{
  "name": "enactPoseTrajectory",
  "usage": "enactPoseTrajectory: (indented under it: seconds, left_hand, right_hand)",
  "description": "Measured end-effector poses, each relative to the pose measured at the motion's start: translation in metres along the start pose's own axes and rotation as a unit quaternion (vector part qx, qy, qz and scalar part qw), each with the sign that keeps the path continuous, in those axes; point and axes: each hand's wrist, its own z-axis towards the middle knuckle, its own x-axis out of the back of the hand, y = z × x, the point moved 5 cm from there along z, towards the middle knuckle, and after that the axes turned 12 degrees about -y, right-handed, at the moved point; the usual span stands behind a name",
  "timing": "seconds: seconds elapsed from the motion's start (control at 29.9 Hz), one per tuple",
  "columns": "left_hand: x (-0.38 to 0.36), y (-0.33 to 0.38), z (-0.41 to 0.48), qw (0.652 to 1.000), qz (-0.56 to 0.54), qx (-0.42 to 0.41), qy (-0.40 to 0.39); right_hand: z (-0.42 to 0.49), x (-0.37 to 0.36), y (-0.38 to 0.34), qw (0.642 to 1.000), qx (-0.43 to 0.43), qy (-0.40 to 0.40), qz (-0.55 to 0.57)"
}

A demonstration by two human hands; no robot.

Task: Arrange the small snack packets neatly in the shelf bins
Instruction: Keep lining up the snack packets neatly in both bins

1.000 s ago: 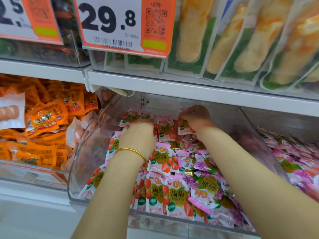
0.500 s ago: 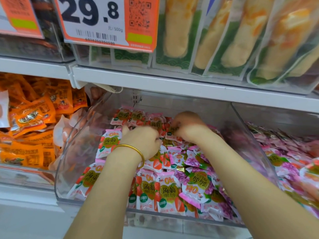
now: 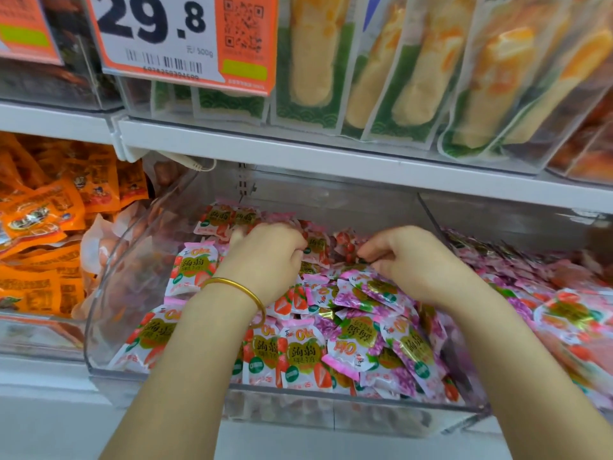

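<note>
Left hand (image 3: 265, 257) and right hand (image 3: 409, 260), fingers curled, rest on packets (image 3: 300, 353) at the far end of the clear bin (image 3: 109, 293); grip cannot be determined.

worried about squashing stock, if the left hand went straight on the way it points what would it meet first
Probably the small pink-and-white strawberry-print packets at the back of the clear plastic bin, right ahead of the left hand; depth is hard to judge.
</note>
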Motion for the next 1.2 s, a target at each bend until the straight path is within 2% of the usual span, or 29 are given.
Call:
enactPoseTrajectory:
  seconds: [0.17, 0.3, 0.43, 0.6, 0.8, 0.87, 0.94, 1.0, 1.04, 1.07, 1.14, 1.17, 1.2]
  left_hand:
    - [-0.012, 0.002, 0.005, 0.999, -0.01, -0.019, -0.046]
    - [-0.021, -0.001, 0.002, 0.996, -0.022, -0.03, -0.077]
    - [-0.022, -0.002, -0.004, 0.996, -0.015, -0.019, -0.088]
    - [-0.015, 0.001, -0.01, 0.995, -0.012, -0.01, -0.101]
    - [-0.009, 0.007, -0.013, 0.995, -0.02, -0.009, -0.096]
    - [-0.007, 0.008, -0.016, 0.997, -0.046, -0.015, -0.061]
    - [0.003, 0.008, -0.021, 0.994, -0.105, -0.023, 0.029]
    - [0.012, 0.008, -0.025, 0.976, -0.201, -0.009, 0.088]
    - [0.012, 0.009, -0.026, 0.955, -0.286, 0.004, 0.074]
    - [0.007, 0.014, -0.026, 0.916, -0.4, 0.013, 0.025]
    - [-0.005, 0.03, -0.026, 0.803, -0.589, 0.013, -0.084]
    - [-0.008, 0.037, -0.026, 0.77, -0.629, 0.003, -0.11]
    - [-0.009, 0.042, -0.026, 0.752, -0.649, -0.004, -0.115]
  right_hand:
    - [0.003, -0.025, -0.004, 0.995, 0.053, -0.078, -0.04]
    - [0.011, -0.044, -0.005, 0.984, 0.024, -0.118, -0.135]
    - [0.006, -0.039, -0.005, 0.988, 0.038, -0.057, -0.136]
    - [-0.003, -0.034, -0.004, 0.991, 0.046, -0.036, -0.12]
    - [-0.01, -0.029, -0.007, 0.991, 0.051, 0.065, -0.107]
    - [-0.01, -0.026, -0.006, 0.99, 0.051, 0.101, -0.079]
    - [-0.01, -0.019, -0.002, 0.988, 0.054, 0.142, 0.015]
    - [-0.012, -0.01, 0.004, 0.974, 0.06, 0.175, 0.132]
    - [-0.013, -0.007, 0.005, 0.964, 0.065, 0.185, 0.18]
    - [-0.015, -0.006, 0.005, 0.954, 0.073, 0.192, 0.218]
    - [-0.019, -0.004, 0.001, 0.939, 0.105, 0.197, 0.262]
    - [-0.02, -0.005, -0.001, 0.933, 0.122, 0.192, 0.28]
    - [-0.022, -0.007, -0.002, 0.921, 0.138, 0.182, 0.315]
